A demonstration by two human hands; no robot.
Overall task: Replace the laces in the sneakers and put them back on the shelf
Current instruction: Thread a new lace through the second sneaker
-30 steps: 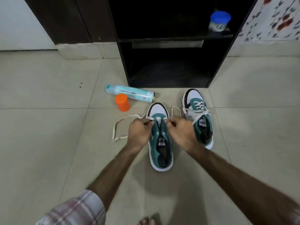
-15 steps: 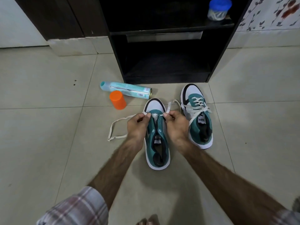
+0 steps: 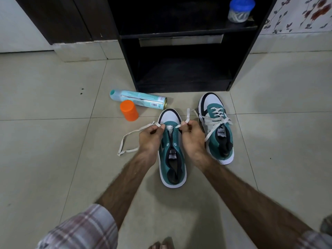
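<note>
Beige floor tiles (image 3: 45,141) run up to a dark shelf (image 3: 181,31) at the back, its lower bay open toward the camera. On the far left of the things, a white lace (image 3: 125,141) trails in a loose loop across the tiles. Behind it a teal spray can (image 3: 140,100) lies on its side, and an orange cap (image 3: 129,110) stands just in front of the can. The left hand (image 3: 150,139) pinches the lace between thumb and curled fingers, just left of the toe of the unlaced sneaker (image 3: 173,159). That sneaker sits on the floor in front of the shelf, toe pointing at it, tongue exposed. The right hand (image 3: 191,139) pinches the other end of the same lace on the sneaker's right side, the tip sticking up above the fingers. Just beside that hand stands the laced sneaker (image 3: 216,128), its bow tied. Up on the shelf's upper board, at right, sits a jar (image 3: 239,9) with a blue lid.
</note>
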